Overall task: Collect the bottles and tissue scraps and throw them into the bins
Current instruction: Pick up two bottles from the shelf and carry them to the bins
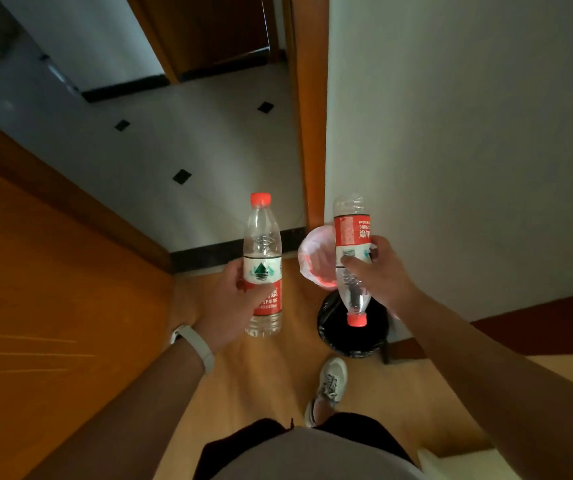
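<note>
The left hand (229,299), wearing a white wristband (195,344), is curling its fingers round the label of an upright water bottle (262,261), red cap at 12 o'clock. At its 3 o'clock, a pale bin (312,258) is sitting. The right hand (378,275) is clamping the inverted water bottle (352,237), its cap pointing to 6 o'clock and showing against a black-lined bin (333,327).

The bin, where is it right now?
Head view: the black-lined bin stands on the floor by the right wall, below the upside-down bottle in the right hand.
</note>
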Demonstrator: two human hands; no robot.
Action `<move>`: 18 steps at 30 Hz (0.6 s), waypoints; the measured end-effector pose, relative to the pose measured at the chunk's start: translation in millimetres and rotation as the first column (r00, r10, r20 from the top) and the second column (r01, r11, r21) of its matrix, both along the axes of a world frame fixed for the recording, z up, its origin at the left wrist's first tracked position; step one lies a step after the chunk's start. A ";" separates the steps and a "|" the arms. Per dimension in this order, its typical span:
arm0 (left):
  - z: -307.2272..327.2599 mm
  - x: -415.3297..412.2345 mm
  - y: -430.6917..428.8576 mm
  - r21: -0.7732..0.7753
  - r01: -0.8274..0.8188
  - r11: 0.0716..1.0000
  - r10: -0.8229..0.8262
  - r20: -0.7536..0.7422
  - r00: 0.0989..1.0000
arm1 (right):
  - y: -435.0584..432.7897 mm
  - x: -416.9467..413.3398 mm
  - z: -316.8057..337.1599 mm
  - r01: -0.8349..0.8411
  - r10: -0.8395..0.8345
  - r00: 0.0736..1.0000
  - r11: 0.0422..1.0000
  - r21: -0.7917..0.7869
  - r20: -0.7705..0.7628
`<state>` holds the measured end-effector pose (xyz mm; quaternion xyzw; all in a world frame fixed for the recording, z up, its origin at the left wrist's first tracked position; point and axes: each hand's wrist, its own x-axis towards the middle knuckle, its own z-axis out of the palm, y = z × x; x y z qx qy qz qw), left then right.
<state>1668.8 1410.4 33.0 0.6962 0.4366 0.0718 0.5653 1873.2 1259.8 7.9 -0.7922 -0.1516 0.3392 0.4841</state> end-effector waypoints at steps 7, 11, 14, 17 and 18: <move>-2.0 43.9 26.5 0.020 0.103 0.994 -0.102 -0.030 0.994 | 12.1 41.2 -13.4 0.062 -0.062 0.998 0.998 -0.007 0.016; -10.5 66.0 43.8 0.010 0.143 0.990 -0.142 -0.064 0.988 | 11.8 49.1 -15.1 0.129 -0.129 0.992 0.991 -0.046 0.003; -23.8 85.6 54.7 -0.001 0.189 0.982 -0.189 -0.051 0.981 | 14.1 53.6 -20.0 0.148 -0.146 0.989 0.985 -0.094 0.021; -39.5 107.7 62.5 -0.031 0.239 0.971 -0.240 -0.043 0.970 | 20.0 61.3 -27.5 0.187 -0.188 0.982 0.969 -0.161 0.008; -47.6 115.7 66.2 -0.045 0.259 0.965 -0.261 -0.038 0.965 | 21.6 64.7 -31.1 0.205 -0.209 0.978 0.963 -0.173 -0.001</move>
